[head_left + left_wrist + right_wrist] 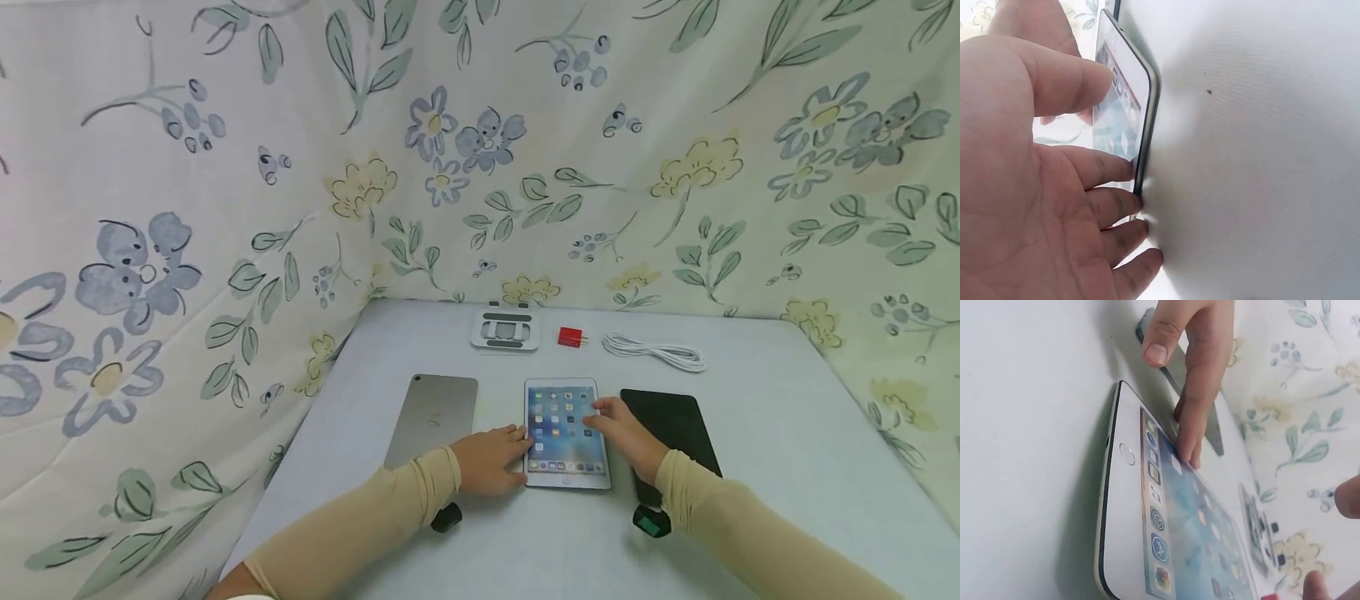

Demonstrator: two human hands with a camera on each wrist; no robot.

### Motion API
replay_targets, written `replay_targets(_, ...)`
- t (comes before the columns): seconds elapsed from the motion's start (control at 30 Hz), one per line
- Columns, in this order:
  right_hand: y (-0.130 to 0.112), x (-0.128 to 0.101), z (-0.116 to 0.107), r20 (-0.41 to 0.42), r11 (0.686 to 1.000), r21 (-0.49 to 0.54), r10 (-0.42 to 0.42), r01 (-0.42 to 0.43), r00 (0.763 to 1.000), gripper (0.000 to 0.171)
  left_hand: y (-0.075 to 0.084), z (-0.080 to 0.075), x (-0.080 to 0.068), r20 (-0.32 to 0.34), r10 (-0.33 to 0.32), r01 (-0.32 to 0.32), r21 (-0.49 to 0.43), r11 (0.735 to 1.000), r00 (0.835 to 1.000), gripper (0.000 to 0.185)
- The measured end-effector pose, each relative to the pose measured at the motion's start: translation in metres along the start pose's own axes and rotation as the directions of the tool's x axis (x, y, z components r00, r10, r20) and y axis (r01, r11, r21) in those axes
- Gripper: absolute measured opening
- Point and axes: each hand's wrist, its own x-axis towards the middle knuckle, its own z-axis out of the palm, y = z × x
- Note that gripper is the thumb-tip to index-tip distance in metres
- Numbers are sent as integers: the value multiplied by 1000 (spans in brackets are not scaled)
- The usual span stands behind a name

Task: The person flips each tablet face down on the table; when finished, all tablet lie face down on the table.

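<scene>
White tablet (pixel 566 433), unreadable app icons, under fingers (pixel 600 410).

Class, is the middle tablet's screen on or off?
On: the tablet under the hands shows a lit blue home screen with app icons.

The pale grey tabletop (pixel 787 433) lies bare to the right of the flat black tablet (pixel 675 425) and along the near edge, leaving room there for a hand. The white lit-screen tablet (pixel 566 433) is hemmed in: the face-down silver tablet (pixel 435 417) lies near its left side, the black one just beside its right. Behind it, the folded white stand (pixel 506 329), small red charger plug (pixel 570 337) and coiled white cable (pixel 656 352) line the back. Floral cloth walls (pixel 187 250) close off left, rear and right
</scene>
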Motion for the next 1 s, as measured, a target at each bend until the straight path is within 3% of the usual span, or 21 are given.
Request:
replay_targets(0.3,-13,-7,-3,-9,999,-24,-25,25,1000,59,1,-5,2,16,-28,28,-9,1000,999,71)
replay_targets(0.53,-24,-14,-3,-29,998,-1,-70,70,997,59,1,-5,3,-25,-56,52,-123,991,998,78)
replay_targets(0.73,-37,-21,-1,-17,989,24,-147,148,989,58,4,-8,7,-34,-100,93,-172,981,994,72)
replay_targets(1.0,-50,-29,7,2,975,52,-217,216,976,55,11,-15,13,-69,-42,25,-222,975,997,65)
